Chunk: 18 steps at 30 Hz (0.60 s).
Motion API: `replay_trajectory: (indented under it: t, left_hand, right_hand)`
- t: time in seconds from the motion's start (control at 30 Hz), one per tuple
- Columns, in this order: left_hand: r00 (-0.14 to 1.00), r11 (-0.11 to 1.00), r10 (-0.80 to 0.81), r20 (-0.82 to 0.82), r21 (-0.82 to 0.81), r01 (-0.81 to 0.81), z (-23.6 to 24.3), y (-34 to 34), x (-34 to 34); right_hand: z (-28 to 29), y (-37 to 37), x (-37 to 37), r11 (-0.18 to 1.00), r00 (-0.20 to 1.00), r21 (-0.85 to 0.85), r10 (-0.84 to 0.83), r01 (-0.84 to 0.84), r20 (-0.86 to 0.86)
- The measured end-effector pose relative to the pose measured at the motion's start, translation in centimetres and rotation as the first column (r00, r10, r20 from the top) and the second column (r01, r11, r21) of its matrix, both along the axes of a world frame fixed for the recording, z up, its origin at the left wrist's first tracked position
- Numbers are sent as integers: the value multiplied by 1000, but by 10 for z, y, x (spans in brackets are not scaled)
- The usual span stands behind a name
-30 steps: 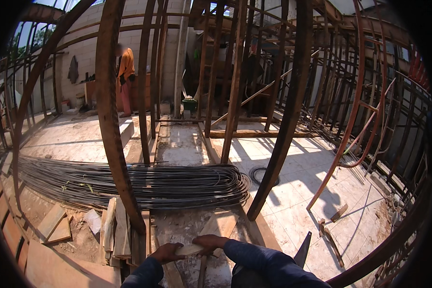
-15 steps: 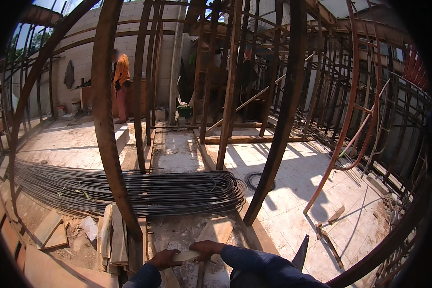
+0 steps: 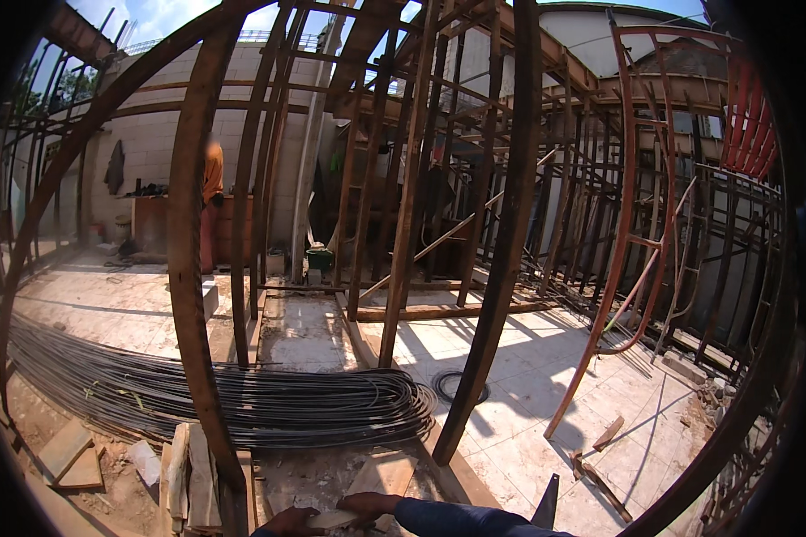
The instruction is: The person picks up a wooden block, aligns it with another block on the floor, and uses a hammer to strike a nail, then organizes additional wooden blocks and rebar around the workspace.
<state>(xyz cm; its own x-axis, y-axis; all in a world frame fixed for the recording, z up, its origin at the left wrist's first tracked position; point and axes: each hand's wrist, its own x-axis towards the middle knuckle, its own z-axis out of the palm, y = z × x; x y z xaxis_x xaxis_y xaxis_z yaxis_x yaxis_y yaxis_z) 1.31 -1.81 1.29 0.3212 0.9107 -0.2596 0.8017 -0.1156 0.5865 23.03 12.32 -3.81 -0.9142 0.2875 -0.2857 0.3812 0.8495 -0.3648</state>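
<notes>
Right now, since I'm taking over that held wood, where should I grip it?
Probably the bare middle of the wood, coming from the far side: the left hand covers its left end, the right hand its right end, and the right sleeve crowds the right.

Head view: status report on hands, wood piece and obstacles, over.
Left hand and right hand both on wood piece. Wood piece pale, partly covered, near lower edge. Dark rod bundle lies beyond, clear of hands.
</notes>
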Motion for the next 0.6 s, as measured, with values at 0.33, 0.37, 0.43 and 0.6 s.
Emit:
replay_trajectory:
  t: [0.33,0.37,0.43,0.6]
  left_hand:
    - [999,999,-31,-33,-10,30,-39,3,-16]
    - [999,999,-42,-22,-30,41,-43,5,-16]
    - [1000,999,-20,-21,-29,19,-48,8,-22]
    - [992,991,-121,46,-47,123,-31,16,8]
  right_hand:
    - [-11,-4,-14,998,997,-48,53,-50,61]
    - [-4,-8,-13,997,997,-57,51,-48,58]
    - [13,-16,-15,998,997,-52,40,-36,73]
    - [19,-7,14,996,998,-73,-54,54,13]
